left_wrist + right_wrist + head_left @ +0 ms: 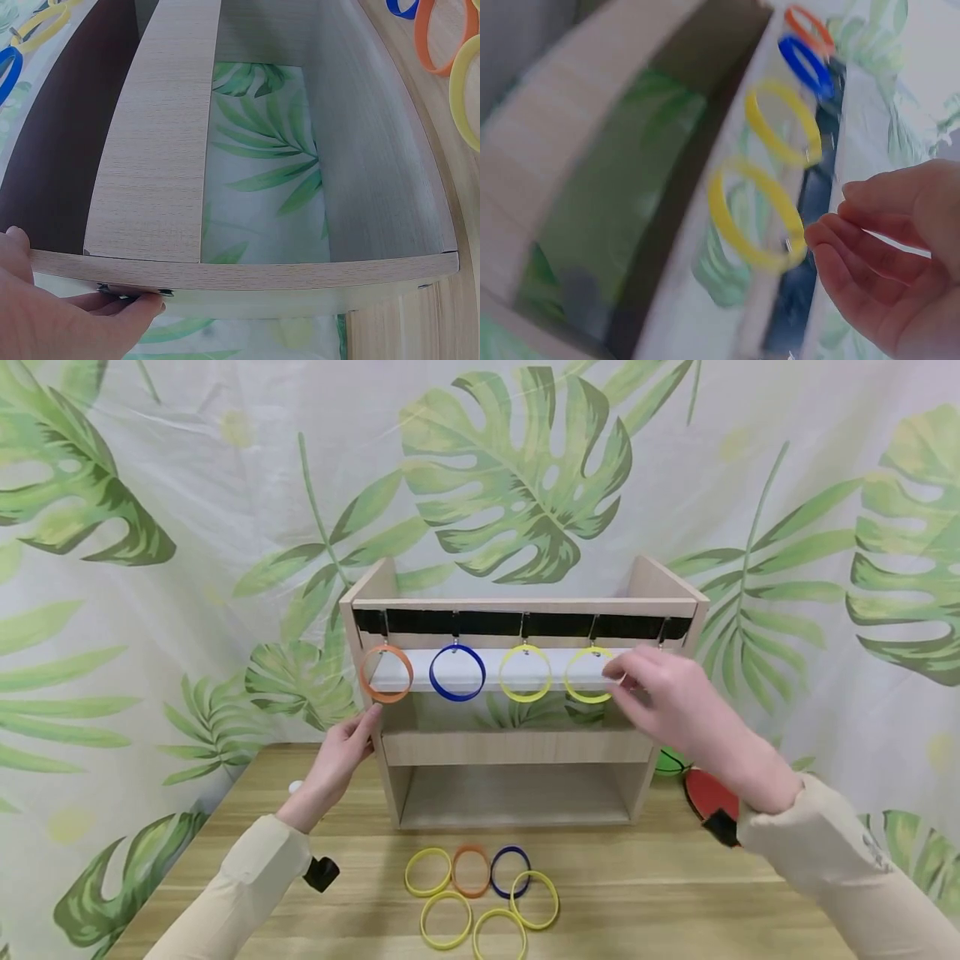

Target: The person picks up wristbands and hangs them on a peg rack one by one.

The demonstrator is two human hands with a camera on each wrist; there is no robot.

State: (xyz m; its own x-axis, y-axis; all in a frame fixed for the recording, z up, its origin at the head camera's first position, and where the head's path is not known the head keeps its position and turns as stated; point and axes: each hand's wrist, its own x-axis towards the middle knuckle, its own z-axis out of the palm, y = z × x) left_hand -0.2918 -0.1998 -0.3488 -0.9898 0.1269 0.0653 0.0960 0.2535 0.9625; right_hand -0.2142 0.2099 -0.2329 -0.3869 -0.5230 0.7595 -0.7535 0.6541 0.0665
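Note:
A pale wooden shelf (pixel 517 748) stands on the table, with a black strip of hooks (pixel 491 623) along its upper front. From the hooks hang an orange ring (pixel 363 670), a blue ring (pixel 433 680) and two yellow rings, one (pixel 503 681) in the middle and one (pixel 567 681) to its right. My right hand (pixel 667 697) is raised at that right-hand yellow ring, fingertips overlapping its edge in the right wrist view, fingers loosely bent with nothing between them. With my left hand (pixel 342 760) I grip the shelf's left side panel (pixel 247 271).
Several loose rings lie on the table before the shelf, among them an orange one (pixel 455 872), a blue one (pixel 493 872) and a yellow one (pixel 407 872). Right of the shelf are a red paddle-like thing (pixel 708 792) and a green object (pixel 670 763). A leaf-patterned cloth (pixel 225 527) hangs behind.

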